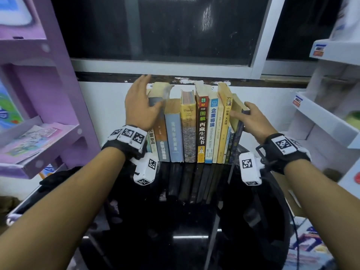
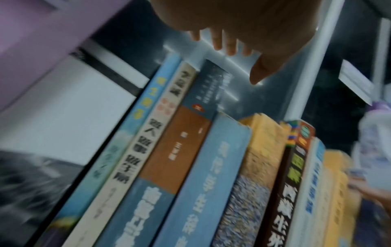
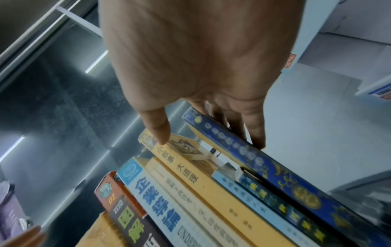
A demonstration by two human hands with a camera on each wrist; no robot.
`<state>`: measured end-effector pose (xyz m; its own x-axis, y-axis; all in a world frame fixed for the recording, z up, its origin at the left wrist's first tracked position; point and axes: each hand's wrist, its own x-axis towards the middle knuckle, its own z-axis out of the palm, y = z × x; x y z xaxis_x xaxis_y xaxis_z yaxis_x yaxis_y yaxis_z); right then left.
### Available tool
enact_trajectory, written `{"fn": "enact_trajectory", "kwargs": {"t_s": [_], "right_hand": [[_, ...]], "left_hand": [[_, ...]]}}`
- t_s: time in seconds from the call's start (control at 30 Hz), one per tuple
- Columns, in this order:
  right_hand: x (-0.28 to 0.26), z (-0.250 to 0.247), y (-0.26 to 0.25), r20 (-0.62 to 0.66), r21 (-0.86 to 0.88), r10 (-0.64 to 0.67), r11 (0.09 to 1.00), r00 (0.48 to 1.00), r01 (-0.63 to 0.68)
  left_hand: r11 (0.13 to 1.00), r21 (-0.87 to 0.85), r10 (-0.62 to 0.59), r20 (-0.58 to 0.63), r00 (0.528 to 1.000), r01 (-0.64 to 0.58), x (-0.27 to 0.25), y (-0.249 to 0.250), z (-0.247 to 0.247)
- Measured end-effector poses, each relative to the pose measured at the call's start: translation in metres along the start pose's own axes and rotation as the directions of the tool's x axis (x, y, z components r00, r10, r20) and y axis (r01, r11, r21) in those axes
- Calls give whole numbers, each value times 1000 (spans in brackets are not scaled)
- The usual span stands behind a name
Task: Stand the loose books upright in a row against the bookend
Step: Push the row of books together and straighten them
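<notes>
A row of books [image 1: 189, 129] stands upright on the glossy black table [image 1: 175, 230], spines facing me, against the white wall. My left hand [image 1: 151, 93] is at the row's left end, fingers straight above the tops and thumb across the grey-and-brown book [image 1: 161, 121]. The blurred left wrist view shows this hand [image 2: 239, 65] spread above the books [image 2: 211, 167]. At the right end, my right hand [image 1: 240, 110] pinches the leaning dark blue book [image 1: 238, 137]. In the right wrist view its thumb [image 3: 160, 133] touches the yellow book [image 3: 190, 170]; the fingers [image 3: 258, 133] lie behind the blue book [image 3: 275, 175]. I cannot make out a bookend.
A purple shelf unit [image 1: 48, 94] stands close on the left, with booklets on its lower shelf. White shelves [image 1: 321, 114] stand on the right. A window with a dark sill [image 1: 175, 79] runs above the books. Something black [image 1: 58, 178] lies at the table's left.
</notes>
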<state>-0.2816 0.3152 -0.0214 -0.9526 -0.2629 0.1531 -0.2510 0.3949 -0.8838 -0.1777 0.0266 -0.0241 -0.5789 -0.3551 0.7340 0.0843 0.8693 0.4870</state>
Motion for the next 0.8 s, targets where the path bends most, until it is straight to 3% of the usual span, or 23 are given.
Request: {"fn": "enact_trajectory", "kwargs": {"t_s": [0.1,0.2,0.37,0.8], "right_hand": [[-7,7,5,-10,-22,-37,999,999,37],[-12,11,11,-42,-24,-59,998,997,58],[-13,17,14,-80,-91,-60,994,995,52],[-5,17,14,-130,-147,-87,987,988,68]], "left_hand": [[919,-220,-291,182,939,327,-7,-16,-3],[771,-373,-389,367,845,516,-19,-20,0],[740,-393,-378,429,821,546,-26,-23,4],[882,-165,-337,432,837,441,-22,-12,5]]}}
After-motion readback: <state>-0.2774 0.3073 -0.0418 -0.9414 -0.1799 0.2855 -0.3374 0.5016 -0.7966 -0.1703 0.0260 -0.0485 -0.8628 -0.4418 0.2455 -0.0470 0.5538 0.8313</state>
